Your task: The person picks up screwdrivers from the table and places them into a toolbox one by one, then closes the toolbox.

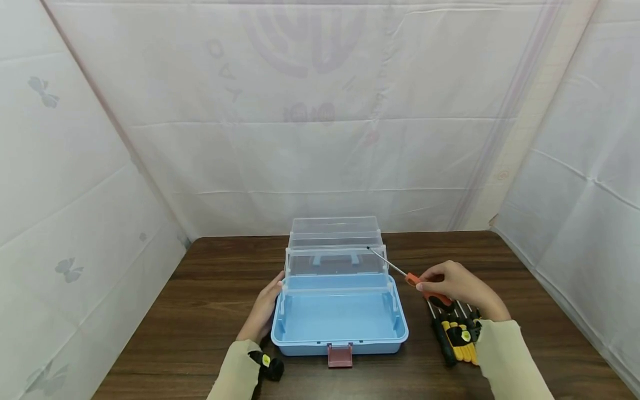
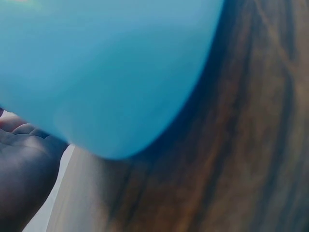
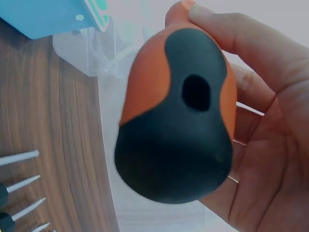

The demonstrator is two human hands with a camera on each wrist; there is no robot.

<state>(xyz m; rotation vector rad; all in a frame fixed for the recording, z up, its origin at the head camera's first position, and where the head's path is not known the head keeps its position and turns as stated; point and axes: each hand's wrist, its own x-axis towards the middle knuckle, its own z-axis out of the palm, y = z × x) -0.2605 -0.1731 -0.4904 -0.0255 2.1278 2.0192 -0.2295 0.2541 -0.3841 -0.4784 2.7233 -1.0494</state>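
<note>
A screwdriver (image 1: 411,279) with an orange and black handle is pinched between the thumb and fingers of my right hand (image 1: 457,286). Its metal shaft points up and left, its tip overlapping the clear raised lid (image 1: 336,225) in the head view. The black handle end (image 3: 174,150) fills the middle of the right wrist view. My left hand (image 1: 265,308) rests along the left side of a light-blue plastic toolbox (image 1: 340,319), fingers stretched along its wall. The left wrist view shows the box's blue corner (image 2: 120,106) close up, with part of the palm (image 2: 26,169).
Several screwdrivers with yellow and black handles (image 1: 460,339) lie on the wooden table (image 1: 215,300) under my right forearm. A clear tray (image 1: 335,261) stands raised over the box's back. A reddish latch (image 1: 340,355) hangs at its front. White sheeting (image 1: 320,144) encloses the table.
</note>
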